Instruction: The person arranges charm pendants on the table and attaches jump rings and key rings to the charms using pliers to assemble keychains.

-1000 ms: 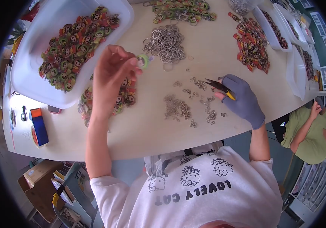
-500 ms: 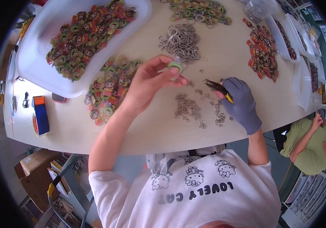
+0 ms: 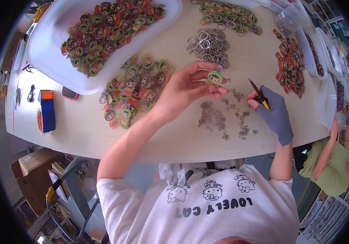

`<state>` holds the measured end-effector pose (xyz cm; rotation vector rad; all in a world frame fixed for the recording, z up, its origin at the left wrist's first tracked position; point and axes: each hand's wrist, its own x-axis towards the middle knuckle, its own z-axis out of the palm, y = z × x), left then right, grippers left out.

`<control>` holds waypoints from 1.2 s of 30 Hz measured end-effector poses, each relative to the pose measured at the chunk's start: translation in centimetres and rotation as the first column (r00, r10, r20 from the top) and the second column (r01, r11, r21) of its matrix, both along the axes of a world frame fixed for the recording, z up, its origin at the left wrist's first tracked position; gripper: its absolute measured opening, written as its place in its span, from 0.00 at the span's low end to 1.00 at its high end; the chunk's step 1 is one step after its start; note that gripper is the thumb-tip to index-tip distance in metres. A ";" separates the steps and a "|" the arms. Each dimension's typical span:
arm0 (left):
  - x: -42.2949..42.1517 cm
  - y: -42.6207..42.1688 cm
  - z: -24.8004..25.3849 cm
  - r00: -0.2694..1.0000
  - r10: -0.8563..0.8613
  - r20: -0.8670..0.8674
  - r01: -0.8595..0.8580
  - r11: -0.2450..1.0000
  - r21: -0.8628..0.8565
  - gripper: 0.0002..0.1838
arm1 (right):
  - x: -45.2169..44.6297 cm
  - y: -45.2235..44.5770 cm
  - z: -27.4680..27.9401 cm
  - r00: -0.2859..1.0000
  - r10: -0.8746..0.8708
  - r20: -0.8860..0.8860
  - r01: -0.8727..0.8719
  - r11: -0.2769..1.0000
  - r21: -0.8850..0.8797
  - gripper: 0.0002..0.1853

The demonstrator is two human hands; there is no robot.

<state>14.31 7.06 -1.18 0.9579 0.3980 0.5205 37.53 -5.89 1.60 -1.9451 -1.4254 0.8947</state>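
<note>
My left hand (image 3: 192,86) pinches a small green-hooded character charm (image 3: 214,77) between thumb and fingers, its printed face turned up. On my right hand (image 3: 275,114) is a grey glove that leaves some fingertips bare. It grips a pair of pliers (image 3: 260,94) with yellow-and-black handles, the dark jaws pointing up and left, apart from the charm. Under and between my hands lie small metal rings (image 3: 211,116) in loose clusters. Beyond them is a heap of larger split key rings (image 3: 209,44). More charms (image 3: 138,89) are piled beside my left forearm.
A white tub (image 3: 101,83) of charms stands at the back left. Finished-looking green charms with rings (image 3: 229,16) and red charms (image 3: 290,65) lie farther back and right. White trays (image 3: 310,55) line the right edge. A blue tape dispenser (image 3: 47,112) sits left; a person (image 3: 331,162) is at right.
The charm in my left hand has turned so its face shows. My right hand's pliers have swung from pointing left to pointing more upward. The whole view has shifted somewhat.
</note>
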 end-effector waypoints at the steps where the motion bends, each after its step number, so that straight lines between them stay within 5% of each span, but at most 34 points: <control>1: 0.0 -0.1 0.1 1.000 -0.002 0.016 0.002 1.000 -0.025 0.22 | 0.2 0.0 0.1 1.000 0.005 -0.017 -0.005 1.000 -0.023 0.07; 7: -0.2 -0.1 0.1 0.994 -0.030 0.109 0.048 0.984 -0.171 0.22 | 0.8 0.3 0.1 0.994 -0.006 -0.110 0.000 0.999 -0.048 0.07; 10: -0.4 0.0 0.5 0.988 -0.050 0.149 0.085 0.967 -0.240 0.22 | 0.7 0.4 0.6 0.993 0.039 0.115 -0.033 0.998 -0.058 0.07; 19: -0.6 -0.1 0.6 0.974 -0.100 0.202 0.169 0.917 -0.361 0.23 | 0.7 0.2 0.0 0.994 0.072 0.087 -0.072 0.997 -0.004 0.08; 22: -0.1 -0.1 1.1 0.982 -0.091 0.167 0.149 0.913 -0.380 0.22 | 0.3 -0.2 0.3 0.961 0.126 0.246 -0.136 0.990 0.025 0.08; 30: 9.2 -2.1 5.6 0.973 -0.227 0.049 0.231 0.932 -0.280 0.18 | 2.7 -6.0 -0.9 0.920 -0.287 0.266 0.090 0.817 0.569 0.09; 36: 22.3 -6.3 6.2 0.946 -0.315 0.076 0.324 0.908 -0.267 0.21 | 6.5 -12.0 -0.9 0.788 -0.451 0.420 -0.059 0.623 0.780 0.18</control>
